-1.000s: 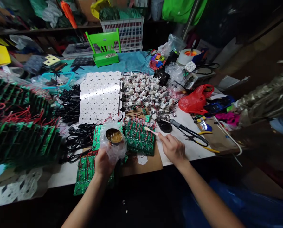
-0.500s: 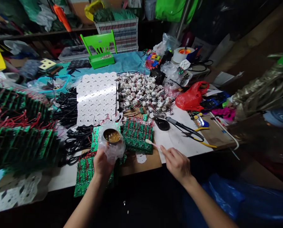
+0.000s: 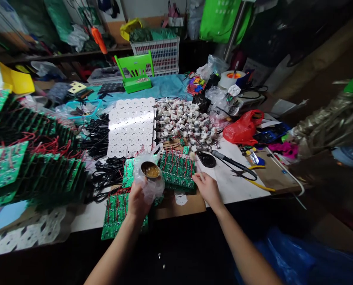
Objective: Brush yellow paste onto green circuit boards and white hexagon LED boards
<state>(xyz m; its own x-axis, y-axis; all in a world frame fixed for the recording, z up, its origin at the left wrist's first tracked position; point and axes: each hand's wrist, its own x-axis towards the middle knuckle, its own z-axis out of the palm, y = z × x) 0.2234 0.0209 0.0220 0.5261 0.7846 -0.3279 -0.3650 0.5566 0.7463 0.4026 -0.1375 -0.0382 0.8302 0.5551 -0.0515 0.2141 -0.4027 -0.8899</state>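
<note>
My left hand is closed around a small round tin in a crumpled clear plastic bag. Amber-brown stuff shows inside the tin. Beside it, my right hand is in a pinch at the right edge of a block of green circuit boards with red wires. The pinch holds a thin small brush, its pale tip pointing away from me; most of its handle is hard to see. More green circuit boards lie under and beside my left forearm.
Stacked circuit boards fill the left side. White perforated sheets and a heap of white parts lie behind. To the right are a soldering iron, yellow-handled pliers and a red bag. A green chair-shaped tray stands farther back.
My right hand has moved left to the edge of the circuit boards, and the brush has swung to point away from me. My left hand still holds the tin. The view has shifted slightly.
</note>
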